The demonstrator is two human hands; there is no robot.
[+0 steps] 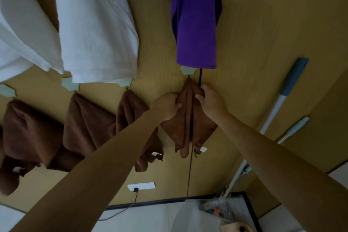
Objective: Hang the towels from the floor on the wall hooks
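Four soft brown cloth towels hang in the lower row: first brown towel (28, 133), second brown towel (86, 124), third brown towel (130, 113), fourth brown towel (188, 118). Above them are two large white cloth towels, left white towel (20, 34) and right white towel (98, 34), plus one purple cloth towel (195, 24). Four pale green angular wall hooks show: first hook (7, 90), second hook (70, 85), third hook (125, 82), fourth hook (187, 70). Two bare hands reach in: left hand (165, 106), right hand (212, 100). Two long pale poles lean at right, longer pole (278, 107) and shorter pole (293, 128); one white socket plate (145, 185) carries one black plug (135, 189).
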